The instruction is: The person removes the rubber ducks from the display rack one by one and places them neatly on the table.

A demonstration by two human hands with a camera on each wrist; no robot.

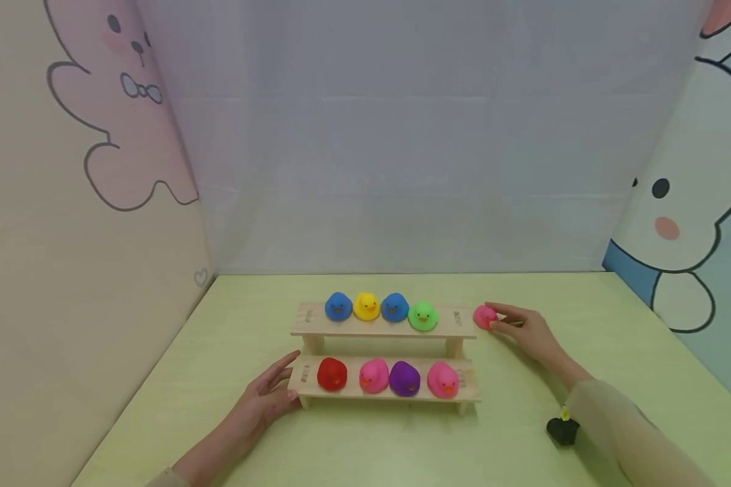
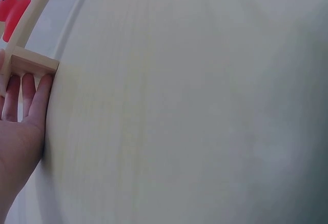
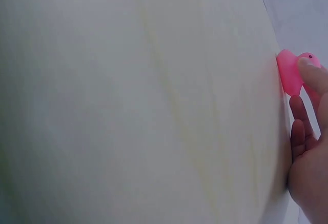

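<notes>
Your right hand (image 1: 528,333) pinches a pink duck (image 1: 482,316) just beside right end of upper shelf (image 1: 379,329), likely for fine control | your left hand (image 1: 260,406), fingers extended, touches left end of lower shelf (image 1: 352,380), probably steadying it

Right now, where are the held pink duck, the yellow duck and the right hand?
Held pink duck (image 3: 290,73): right wrist view, on its body.
Yellow duck (image 1: 366,305): head view, on its head.
Right hand (image 1: 528,329): head view, its middle.

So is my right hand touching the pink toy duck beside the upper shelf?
Touching: the right wrist view shows the right hand with its thumb against the side of the pink toy duck.
</notes>
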